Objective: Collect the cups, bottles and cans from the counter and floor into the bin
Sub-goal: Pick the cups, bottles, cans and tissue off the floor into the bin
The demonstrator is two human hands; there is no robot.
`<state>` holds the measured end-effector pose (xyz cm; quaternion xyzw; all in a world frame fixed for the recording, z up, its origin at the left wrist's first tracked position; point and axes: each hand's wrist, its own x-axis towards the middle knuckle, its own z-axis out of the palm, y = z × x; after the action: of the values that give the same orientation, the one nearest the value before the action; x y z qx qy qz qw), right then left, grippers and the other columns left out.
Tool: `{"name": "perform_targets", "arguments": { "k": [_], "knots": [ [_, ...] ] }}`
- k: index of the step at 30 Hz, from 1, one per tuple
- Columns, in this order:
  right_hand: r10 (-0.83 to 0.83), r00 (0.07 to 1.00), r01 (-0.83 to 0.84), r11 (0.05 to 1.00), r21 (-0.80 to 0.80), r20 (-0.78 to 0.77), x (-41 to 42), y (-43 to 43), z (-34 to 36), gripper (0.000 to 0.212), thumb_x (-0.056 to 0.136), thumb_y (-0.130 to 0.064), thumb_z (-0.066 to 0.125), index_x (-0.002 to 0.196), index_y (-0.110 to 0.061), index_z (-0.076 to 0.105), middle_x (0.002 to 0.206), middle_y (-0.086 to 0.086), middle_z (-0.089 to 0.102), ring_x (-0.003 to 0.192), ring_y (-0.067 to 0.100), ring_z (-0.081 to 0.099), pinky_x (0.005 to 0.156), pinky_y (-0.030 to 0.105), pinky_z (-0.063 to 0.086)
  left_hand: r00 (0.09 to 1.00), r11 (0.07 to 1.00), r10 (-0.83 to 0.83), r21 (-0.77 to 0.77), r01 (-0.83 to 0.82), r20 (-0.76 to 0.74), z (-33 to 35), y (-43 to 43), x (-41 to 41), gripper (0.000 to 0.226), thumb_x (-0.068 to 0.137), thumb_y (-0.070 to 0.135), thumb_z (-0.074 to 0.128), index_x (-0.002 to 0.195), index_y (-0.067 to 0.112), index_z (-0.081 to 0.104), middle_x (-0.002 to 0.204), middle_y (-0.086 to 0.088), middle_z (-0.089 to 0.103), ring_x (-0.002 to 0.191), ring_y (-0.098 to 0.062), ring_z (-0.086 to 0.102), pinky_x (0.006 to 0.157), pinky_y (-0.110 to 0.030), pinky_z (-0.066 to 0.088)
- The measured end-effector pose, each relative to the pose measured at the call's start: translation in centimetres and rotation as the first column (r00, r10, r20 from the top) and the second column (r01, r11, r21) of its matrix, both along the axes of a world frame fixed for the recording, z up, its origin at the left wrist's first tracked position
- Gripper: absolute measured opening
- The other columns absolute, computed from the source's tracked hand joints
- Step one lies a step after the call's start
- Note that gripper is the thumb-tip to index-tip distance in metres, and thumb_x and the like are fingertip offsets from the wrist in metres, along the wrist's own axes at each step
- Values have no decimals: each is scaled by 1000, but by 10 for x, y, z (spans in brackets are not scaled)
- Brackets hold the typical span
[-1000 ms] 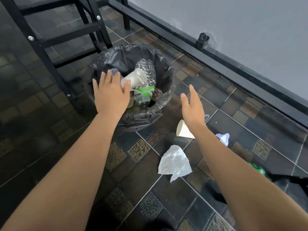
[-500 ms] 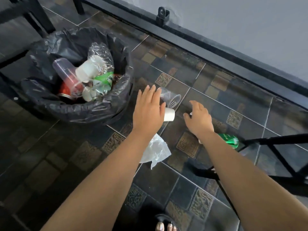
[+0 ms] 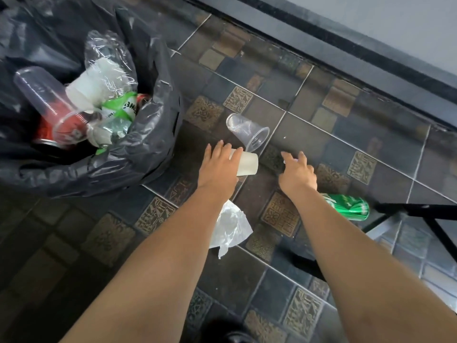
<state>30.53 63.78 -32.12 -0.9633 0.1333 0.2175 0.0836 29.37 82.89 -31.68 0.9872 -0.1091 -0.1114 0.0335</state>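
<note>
Two hands are down at the floor litter now, where a second ago both hung up by the bin, the left one right over its mouth. Nearest the camera, a crumpled white plastic wrapper lies on the dark tiles between the forearms, untouched so far. Just right of it, a green can lies on its side behind the right wrist, also not yet picked up.

Further out, the left hand has come onto the white paper cup, which lies on its side; the fingers drape over its near end, but whether they have closed into a grip I cannot tell, as the palm hides the underside. The right hand reaches down with its fingers curled toward a small pale scrap showing at their tips; whether it is gripped is hidden too.

Just beyond the paper cup, touching or nearly so, a clear plastic cup lies tipped over. Farthest left, the black-lined bin already holds a clear cup, a white cup, a bottle with a green label and a red can.

My reading: one drop is done and the next pickup has begun, with the paper cup first and the clear cup and can left.
</note>
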Motion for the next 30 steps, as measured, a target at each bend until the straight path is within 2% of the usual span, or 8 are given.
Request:
{"name": "perform_targets", "arguments": {
  "k": [5,14,18,21,23,25,28,30],
  "knots": [
    [25,989,-29,999,25,147,-8,1,-3,52,89,3,49,137,-19,48,140,12,41,123,36,41,93,45,45,996,999,-32,-13,33,88,-1,1,-5,71,85,31,71,147,19,37,140,-10,47,132,-28,41,118,-43,22],
    [-129,915,49,976,213,382,-15,-5,37,42,87,3,45,124,-15,54,128,14,50,113,38,46,84,37,37,985,972,100,-225,-67,138,31,7,-24,61,84,36,64,139,17,44,123,-10,54,112,-28,50,100,-37,39],
    [-240,834,49,929,368,496,-11,14,68,35,87,-7,49,120,-18,56,122,11,52,109,36,51,83,37,41,953,940,145,-337,-49,265,63,9,-35,62,85,38,62,139,13,46,114,-12,55,102,-32,52,85,-38,44],
    [-324,762,-15,857,516,561,-3,42,103,30,90,-11,48,117,-20,57,122,5,54,101,25,55,80,31,42,907,850,268,-523,-64,324,101,12,-39,67,87,40,61,144,14,40,125,-12,51,112,-31,48,82,-39,46],
    [-383,710,-81,790,608,591,5,64,130,27,93,-11,47,115,-21,58,121,-1,55,96,9,54,80,25,44,859,781,345,-623,-41,377,127,21,-41,69,90,41,60,147,13,36,131,-11,49,116,-27,48,80,-34,47],
    [-392,663,-172,750,639,638,12,88,155,25,94,-11,45,113,-20,59,120,-5,57,92,-7,50,76,6,39,810,700,437,-714,-33,391,150,34,-42,69,92,43,58,150,14,32,136,-9,46,118,-22,49,80,-26,44],
    [-377,610,-314,693,649,697,20,128,185,23,96,-11,43,110,-17,60,118,-5,59,94,-3,51,75,2,37,698,605,598,-793,-71,394,176,62,-39,70,95,46,53,151,15,28,142,-7,43,122,-13,45,87,-17,38],
    [-330,582,-408,672,619,743,22,154,197,22,96,-11,43,109,-16,60,117,-4,59,98,5,53,76,5,39,580,574,715,-802,-166,391,184,87,-33,70,94,48,53,151,16,29,142,-6,44,124,-15,46,90,-22,43]
  ]
}}
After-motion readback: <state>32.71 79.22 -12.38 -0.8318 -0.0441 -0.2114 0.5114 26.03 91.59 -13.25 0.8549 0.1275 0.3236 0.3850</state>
